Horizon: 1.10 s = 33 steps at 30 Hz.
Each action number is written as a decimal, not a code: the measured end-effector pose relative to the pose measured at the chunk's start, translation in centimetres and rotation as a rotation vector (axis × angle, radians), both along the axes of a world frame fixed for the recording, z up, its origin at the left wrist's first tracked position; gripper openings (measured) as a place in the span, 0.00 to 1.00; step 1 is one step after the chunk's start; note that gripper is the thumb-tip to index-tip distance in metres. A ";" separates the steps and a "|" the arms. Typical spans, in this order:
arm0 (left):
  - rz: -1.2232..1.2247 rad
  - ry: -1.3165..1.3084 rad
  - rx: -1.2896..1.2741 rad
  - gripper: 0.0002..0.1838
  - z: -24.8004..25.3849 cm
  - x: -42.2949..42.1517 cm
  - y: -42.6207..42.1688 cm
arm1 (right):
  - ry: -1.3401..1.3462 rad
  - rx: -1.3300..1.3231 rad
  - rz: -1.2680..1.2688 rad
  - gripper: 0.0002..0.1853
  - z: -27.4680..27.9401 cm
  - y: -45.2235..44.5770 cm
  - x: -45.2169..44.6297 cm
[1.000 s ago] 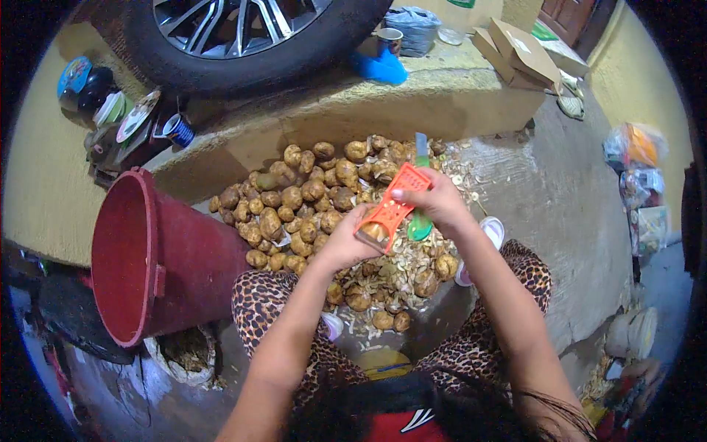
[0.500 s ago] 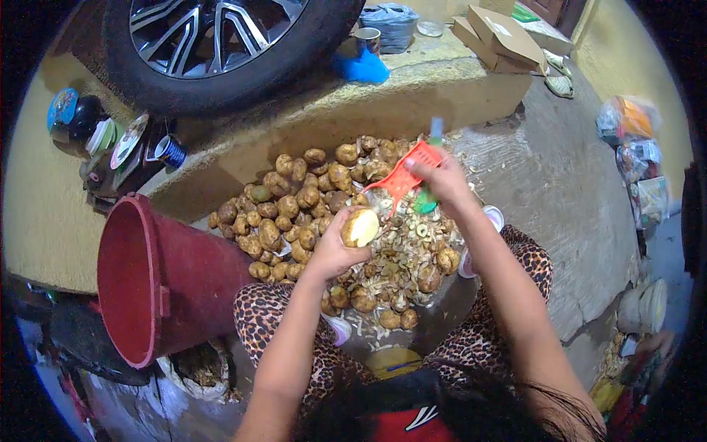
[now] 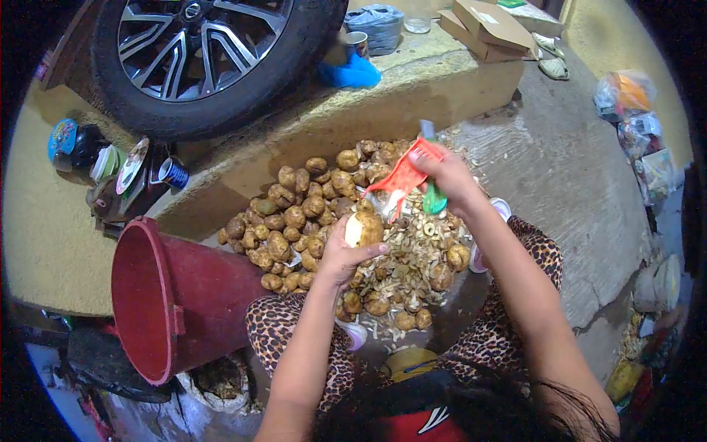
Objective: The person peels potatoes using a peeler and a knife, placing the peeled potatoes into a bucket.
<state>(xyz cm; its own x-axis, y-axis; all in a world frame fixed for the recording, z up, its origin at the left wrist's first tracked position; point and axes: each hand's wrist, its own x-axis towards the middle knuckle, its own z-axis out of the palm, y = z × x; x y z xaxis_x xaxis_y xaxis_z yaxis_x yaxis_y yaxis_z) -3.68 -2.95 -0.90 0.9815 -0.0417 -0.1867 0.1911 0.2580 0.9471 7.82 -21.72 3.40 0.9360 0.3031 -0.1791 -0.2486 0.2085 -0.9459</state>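
Note:
My left hand (image 3: 340, 258) is wrapped around a partly peeled potato (image 3: 361, 230), whose pale flesh shows on its left side and brown skin on its right. Up and to the right, my right hand (image 3: 453, 179) grips an orange-red plastic peeler (image 3: 405, 175), its forked end pointing toward the potato but apart from it. Beside the right hand a green piece (image 3: 434, 199) shows; I cannot tell whether it belongs to the peeler. Below both hands lies a heap of peelings (image 3: 412, 265). Unpeeled potatoes (image 3: 294, 216) are piled to the left and behind.
A dark red bucket (image 3: 213, 302) lies tipped at the left. Behind the potatoes runs a concrete ledge (image 3: 294, 140) bearing a car wheel (image 3: 199, 110), a cup (image 3: 357, 46), a blue bag (image 3: 352, 74) and cardboard boxes (image 3: 490, 29). Bagged items (image 3: 626, 96) lie at the right wall.
My left hand has turned the potato, so its peeled face points left and more skin shows. The peeler stays in my right hand, slightly shifted. The camera view has tilted a little.

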 end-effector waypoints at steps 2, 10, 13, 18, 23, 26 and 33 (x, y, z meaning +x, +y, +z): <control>0.000 -0.008 0.118 0.32 0.3 0.0 -0.4 | -0.117 -0.131 0.181 0.11 0.0 0.7 -1.3; -0.076 -0.070 0.428 0.31 0.4 -0.4 0.3 | -0.295 -0.166 -0.085 0.10 -0.5 -0.9 1.7; -0.048 -0.097 0.453 0.31 -0.1 -0.3 0.1 | -0.179 -0.177 0.095 0.10 0.0 1.1 -0.8; -0.050 -0.133 0.572 0.30 0.7 -0.5 -0.4 | -0.064 -0.095 0.030 0.09 -2.9 0.3 1.2; -0.006 -0.173 0.506 0.30 1.0 -0.6 0.1 | 0.028 0.056 0.080 0.07 -2.9 0.8 0.8; -0.009 -0.201 0.423 0.30 1.5 -0.8 -0.1 | 0.020 -0.022 0.117 0.07 -2.9 0.8 -0.3; -0.025 -0.135 0.334 0.33 0.4 -0.5 0.9 | 0.071 0.138 0.185 0.08 -1.6 0.9 -1.0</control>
